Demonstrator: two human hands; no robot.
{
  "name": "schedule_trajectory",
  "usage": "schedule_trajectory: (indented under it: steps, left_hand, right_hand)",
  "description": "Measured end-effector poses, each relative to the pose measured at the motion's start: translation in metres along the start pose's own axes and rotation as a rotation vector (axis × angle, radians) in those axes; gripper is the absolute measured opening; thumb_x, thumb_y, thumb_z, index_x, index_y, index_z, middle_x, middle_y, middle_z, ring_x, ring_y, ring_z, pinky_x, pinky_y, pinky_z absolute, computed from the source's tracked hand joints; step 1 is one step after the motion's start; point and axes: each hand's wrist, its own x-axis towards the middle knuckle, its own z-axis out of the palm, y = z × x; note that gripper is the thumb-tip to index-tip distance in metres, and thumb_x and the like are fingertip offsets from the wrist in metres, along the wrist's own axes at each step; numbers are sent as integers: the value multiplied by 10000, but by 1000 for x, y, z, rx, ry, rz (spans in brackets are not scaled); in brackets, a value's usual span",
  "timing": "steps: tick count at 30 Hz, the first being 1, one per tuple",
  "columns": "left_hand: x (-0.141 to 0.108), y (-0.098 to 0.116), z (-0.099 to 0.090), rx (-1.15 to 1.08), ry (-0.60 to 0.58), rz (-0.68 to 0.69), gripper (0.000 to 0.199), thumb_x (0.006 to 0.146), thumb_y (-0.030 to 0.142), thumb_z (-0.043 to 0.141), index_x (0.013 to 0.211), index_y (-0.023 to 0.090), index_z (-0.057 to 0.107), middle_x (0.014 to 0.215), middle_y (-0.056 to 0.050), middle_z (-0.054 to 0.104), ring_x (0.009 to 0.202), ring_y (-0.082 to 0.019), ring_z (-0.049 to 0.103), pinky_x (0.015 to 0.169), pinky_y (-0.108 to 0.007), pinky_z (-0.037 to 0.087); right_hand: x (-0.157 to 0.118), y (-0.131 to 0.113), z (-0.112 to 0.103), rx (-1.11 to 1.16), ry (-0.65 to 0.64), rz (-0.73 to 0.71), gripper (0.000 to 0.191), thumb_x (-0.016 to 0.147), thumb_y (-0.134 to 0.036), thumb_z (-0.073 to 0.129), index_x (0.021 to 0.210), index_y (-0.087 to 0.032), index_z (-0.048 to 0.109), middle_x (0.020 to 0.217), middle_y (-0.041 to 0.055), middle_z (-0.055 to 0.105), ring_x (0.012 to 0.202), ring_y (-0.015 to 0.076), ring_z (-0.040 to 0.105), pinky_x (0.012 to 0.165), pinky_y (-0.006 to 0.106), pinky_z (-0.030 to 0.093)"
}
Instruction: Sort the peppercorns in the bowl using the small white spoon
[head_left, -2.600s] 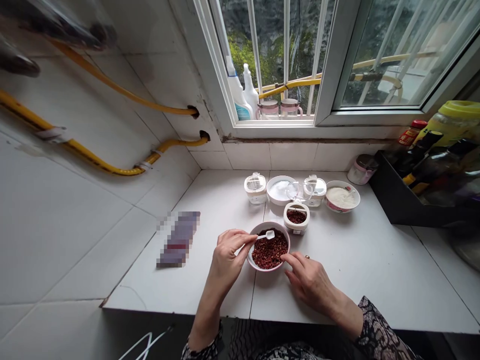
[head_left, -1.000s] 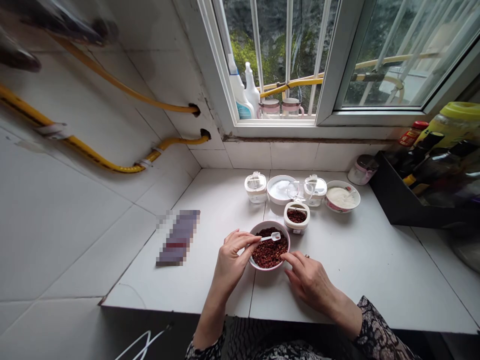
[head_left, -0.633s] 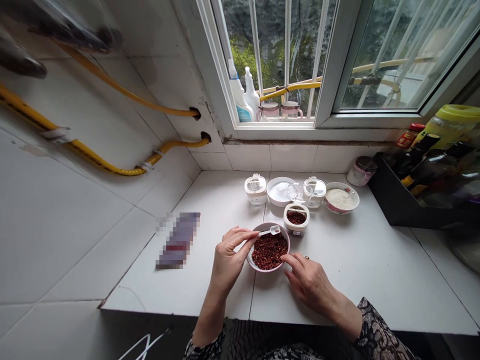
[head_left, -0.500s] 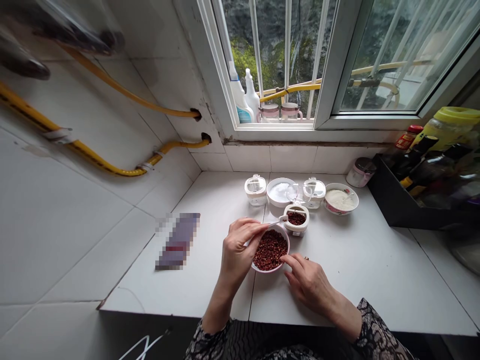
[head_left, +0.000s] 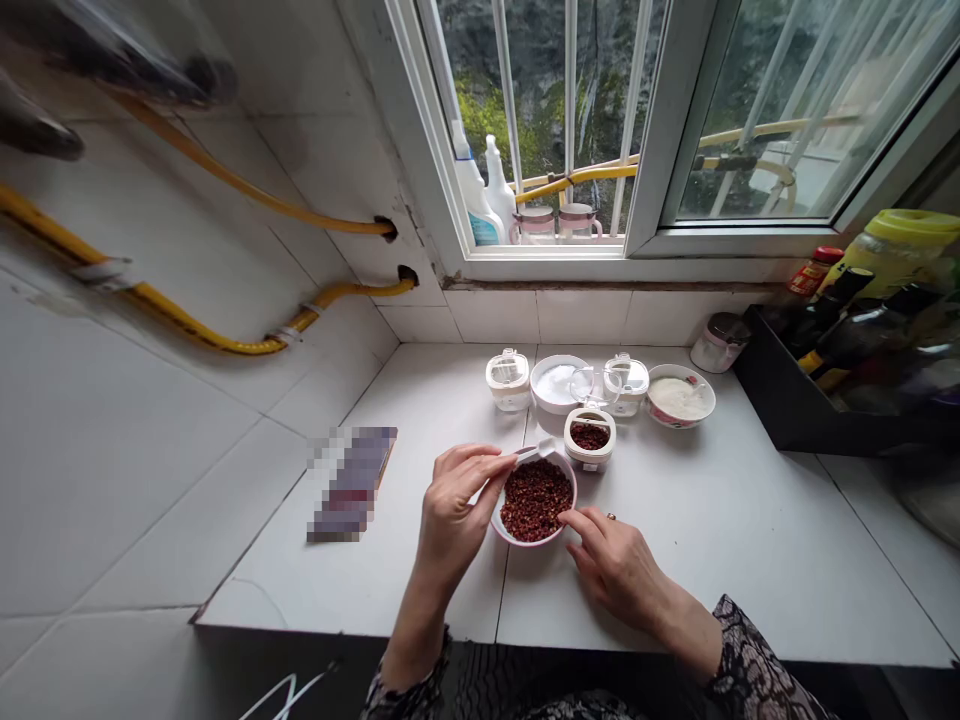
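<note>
Pinched in my left hand (head_left: 459, 508) is a small white spoon (head_left: 546, 448), its scoop over the far edge of a white bowl (head_left: 534, 543). Dark red dried grains, which look like Sichuan peppercorns (head_left: 536, 500), fill much of the bowl. My right hand (head_left: 619, 565) holds the bowl's near right rim with its fingertips; a ring shows on one finger. Just behind the bowl stands a small seasoning jar (head_left: 591, 462) with its clear lid raised and the same red grains inside.
Behind are two clear-lidded jars (head_left: 508, 380), (head_left: 627, 385), a bowl of white grains (head_left: 559, 405) and a patterned bowl of pale powder (head_left: 681, 415). A black bottle box (head_left: 787, 420) stands right, beside a dark-lidded jar (head_left: 720, 343). A blurred purple item (head_left: 356, 485) lies left.
My left hand has drawn the spoon left, from the opening of the red-grain jar back over the bowl. My right hand stays at the bowl's rim.
</note>
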Motion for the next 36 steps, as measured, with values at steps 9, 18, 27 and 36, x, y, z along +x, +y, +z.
schedule_trajectory:
  steps: [9,18,27,36]
  left_hand:
    - [-30,-21,16,-37,-249,-186,193,913,207,629,930,298,799,902,-21,798,899,-223,730,1030,-511,498]
    - [-34,-21,19,-105,-161,-208,159,938,270,641,950,298,797,898,-18,800,884,-225,742,1024,-523,498]
    - [-37,-19,12,-85,-106,-190,154,949,291,636,965,305,789,891,-5,794,873,-211,737,1023,-500,490]
    - [-36,-16,12,-37,-112,-172,166,937,253,638,965,317,789,883,-1,793,870,-208,734,1032,-506,479]
  right_hand:
    - [1,0,-1,-6,10,-15,305,1009,-125,394,1301,-162,474,1004,112,702,728,191,684,603,287,563]
    - [2,-1,-2,-16,13,-19,303,1009,-123,387,1298,-159,471,994,113,704,725,197,689,602,290,570]
    - [2,-1,-2,-18,18,-23,295,1010,-123,380,1289,-148,476,989,121,706,701,201,679,578,293,560]
    - [0,0,0,-17,14,-13,306,1010,-129,394,1303,-162,480,996,107,698,723,183,673,603,278,551]
